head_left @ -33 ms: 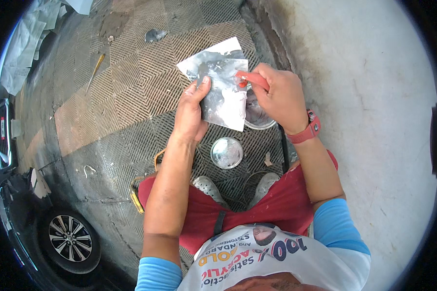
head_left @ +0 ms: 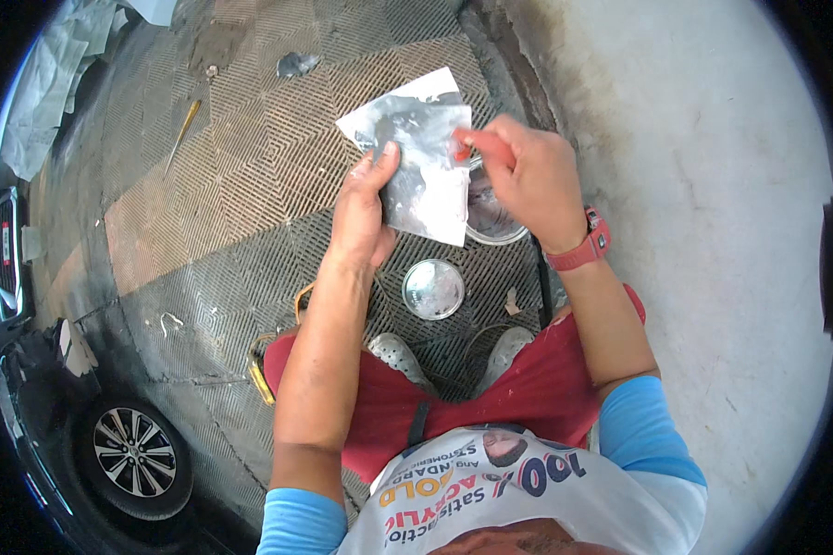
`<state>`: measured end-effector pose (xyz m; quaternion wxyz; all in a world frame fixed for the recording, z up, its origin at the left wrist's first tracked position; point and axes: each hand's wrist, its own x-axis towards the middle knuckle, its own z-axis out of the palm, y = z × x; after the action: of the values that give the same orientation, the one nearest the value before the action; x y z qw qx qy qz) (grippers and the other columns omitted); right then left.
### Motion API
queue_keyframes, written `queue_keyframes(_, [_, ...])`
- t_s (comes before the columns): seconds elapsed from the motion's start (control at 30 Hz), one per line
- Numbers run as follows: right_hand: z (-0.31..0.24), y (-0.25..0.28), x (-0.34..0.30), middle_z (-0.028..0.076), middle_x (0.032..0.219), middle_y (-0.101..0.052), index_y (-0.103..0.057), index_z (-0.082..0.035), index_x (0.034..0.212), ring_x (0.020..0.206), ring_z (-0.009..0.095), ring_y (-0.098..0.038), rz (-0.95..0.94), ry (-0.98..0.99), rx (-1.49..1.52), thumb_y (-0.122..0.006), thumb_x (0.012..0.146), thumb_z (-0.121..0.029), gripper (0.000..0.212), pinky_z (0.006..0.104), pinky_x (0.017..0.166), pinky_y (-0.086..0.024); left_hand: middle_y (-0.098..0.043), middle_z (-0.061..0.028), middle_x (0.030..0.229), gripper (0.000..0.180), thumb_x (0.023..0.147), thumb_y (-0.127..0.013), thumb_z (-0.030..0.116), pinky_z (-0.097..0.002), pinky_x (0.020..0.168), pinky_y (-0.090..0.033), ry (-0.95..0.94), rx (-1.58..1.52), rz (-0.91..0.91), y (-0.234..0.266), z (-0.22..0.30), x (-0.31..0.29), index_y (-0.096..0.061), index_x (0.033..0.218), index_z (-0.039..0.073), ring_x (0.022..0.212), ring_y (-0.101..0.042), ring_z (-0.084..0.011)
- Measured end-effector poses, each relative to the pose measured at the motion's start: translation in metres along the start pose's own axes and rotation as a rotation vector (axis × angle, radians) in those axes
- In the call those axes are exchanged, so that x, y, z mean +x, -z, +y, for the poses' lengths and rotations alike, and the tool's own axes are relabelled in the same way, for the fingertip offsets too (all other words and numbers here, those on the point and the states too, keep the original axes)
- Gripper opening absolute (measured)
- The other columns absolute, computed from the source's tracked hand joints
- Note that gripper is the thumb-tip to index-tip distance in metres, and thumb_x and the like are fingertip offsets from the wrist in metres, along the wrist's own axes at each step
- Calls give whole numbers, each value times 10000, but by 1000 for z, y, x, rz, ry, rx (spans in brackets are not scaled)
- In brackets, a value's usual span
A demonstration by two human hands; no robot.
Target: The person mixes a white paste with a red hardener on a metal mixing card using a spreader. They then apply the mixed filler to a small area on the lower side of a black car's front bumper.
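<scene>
- The right hand (head_left: pixel 539 180) has its grip closed around a small red tool (head_left: pixel 487 146), whose blurred tip overlaps the right edge of the smeared board (head_left: pixel 424 176); whether the tip touches the surface I cannot tell.
- The left hand (head_left: pixel 363 211) has its grip clamped on that board's left edge, thumb on the face and fingers underneath.
- The board is held up above the floor between the two hands, tilted, with white and grey smears across it; a pale pointed corner reaches past its upper edge, and whether this is a second sheet I cannot tell.
- Just beyond the board's right edge, below the right hand, sits a round container (head_left: pixel 498 241), partly hidden by the board and hand, its near rim showing.
- Nearer the body, a round metallic disc (head_left: pixel 433 289) lies apart from the board's lower edge, with ribbed floor matting (head_left: pixel 250 176) between.
- Right of the disc lie a pale scrap (head_left: pixel 512 302) and a dark upright strip (head_left: pixel 543 287); the shoes (head_left: pixel 400 361) bound the near side.
- Open matting spreads left of the left hand, out to a yellow-handled tool (head_left: pixel 186 129).
- Rightward, the pale wall (head_left: pixel 713 213) stands near the right forearm, narrowing the room there.
- Farther left, a car wheel (head_left: pixel 134 453) stands well apart.
</scene>
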<state>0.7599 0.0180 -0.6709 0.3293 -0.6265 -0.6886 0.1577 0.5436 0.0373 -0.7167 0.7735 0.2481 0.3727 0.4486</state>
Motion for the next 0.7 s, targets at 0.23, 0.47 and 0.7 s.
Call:
queue_keyframes(0.23, [31, -82, -27, -30, 952, -715, -738, -29, 1250, 809, 58, -600, -77, -705, 1095, -637, 1099, -356, 374, 248, 723, -502, -706, -139, 1341, 410, 1125, -542, 281, -450, 1115, -536, -308, -268, 284, 15, 40, 15, -569, 1412, -12, 1244, -688, -260])
queue_keyframes(0.47, [86, -294, -116, 227, 1130, -777, -724, 49, 1162, 1084, 434, -727, -381, -742, 506, -742, 923, -266, 396, 467, 958, -536, -704, -106, 1350, 406, 1123, -544, 298, -440, 1081, -545, -324, -390, 291, 13, 44, 15, -578, 1406, 10, 1232, -688, -244])
queue_keyframes(0.7, [-21, -155, -46, 170, 1371, -634, -539, 22, 1440, 1245, 253, -620, -128, -960, 1844, -637, 1047, -541, 693, 462, 1047, -494, -764, -107, 1186, 399, 1102, -561, 320, -369, 843, -620, -156, -468, 36, 0, 51, -49, -636, 1346, 13, 959, -750, -223])
